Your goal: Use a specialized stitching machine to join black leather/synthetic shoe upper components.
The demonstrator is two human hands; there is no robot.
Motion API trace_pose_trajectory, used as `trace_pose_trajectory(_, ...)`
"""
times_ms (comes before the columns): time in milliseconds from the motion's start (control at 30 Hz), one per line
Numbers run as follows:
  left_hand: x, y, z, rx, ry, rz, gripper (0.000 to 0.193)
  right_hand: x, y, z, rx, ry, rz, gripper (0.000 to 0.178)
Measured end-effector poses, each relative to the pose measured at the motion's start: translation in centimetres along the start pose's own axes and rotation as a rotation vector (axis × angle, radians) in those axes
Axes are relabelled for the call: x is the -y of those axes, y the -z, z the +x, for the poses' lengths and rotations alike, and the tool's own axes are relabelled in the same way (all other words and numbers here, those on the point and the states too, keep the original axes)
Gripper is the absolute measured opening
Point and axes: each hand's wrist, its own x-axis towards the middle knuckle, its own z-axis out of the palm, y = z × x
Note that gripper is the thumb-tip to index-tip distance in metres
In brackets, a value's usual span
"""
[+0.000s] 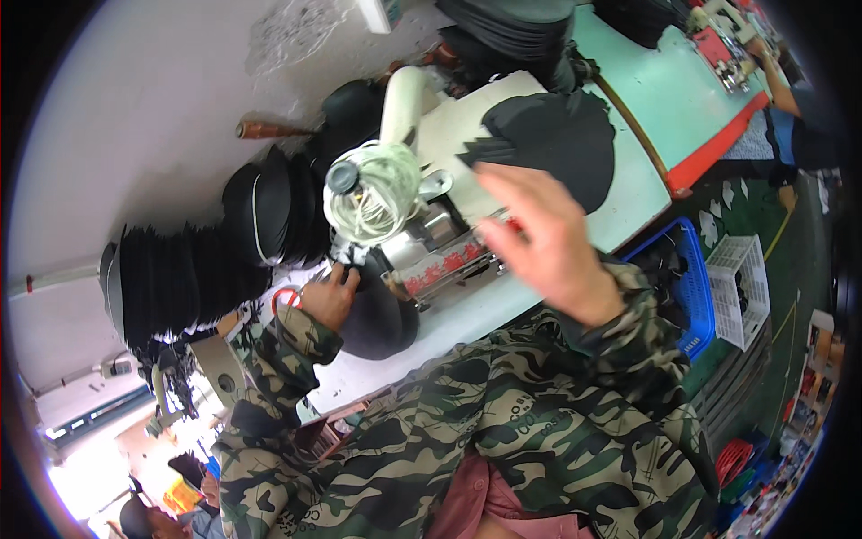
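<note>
A sewing machine (449, 262) with red markings stands on a pale table in front of me. My left hand (329, 300) has its fingers bent onto a curved black fabric piece (384, 316) beside the machine's needle end. By that wrist shows a red loop (285, 301), perhaps a scissors handle. To the right of the machine my right hand (543, 238) is raised, thumb apart from the fingers, with nothing seen in it; motion blurs it. Beyond its fingertips lie overlapping black pieces (570, 148). A coil of white thread (373, 205) partly covers the machine's top.
Bundles of black pieces (184, 278) line the wall on the left. A large black stack (512, 31) sits at the back. Right of the table are a blue basket (693, 287) and a white crate (741, 292). Another person's arm (779, 85) works at a far-right machine.
</note>
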Motion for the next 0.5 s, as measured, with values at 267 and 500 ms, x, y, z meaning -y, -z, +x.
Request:
trace_pose_trajectory(267,0.3,-2.1,-0.2,-0.124,-0.063,-0.014,0.007,4.6,-5.5,8.4,0.034,0.170,0.353,0.026)
trace_pose_trajectory(500,0.8,-2.3,-0.8,-0.340,-0.116,-0.144,0.018,4.6,-5.3,8.6,0.153,0.064,0.472,0.019)
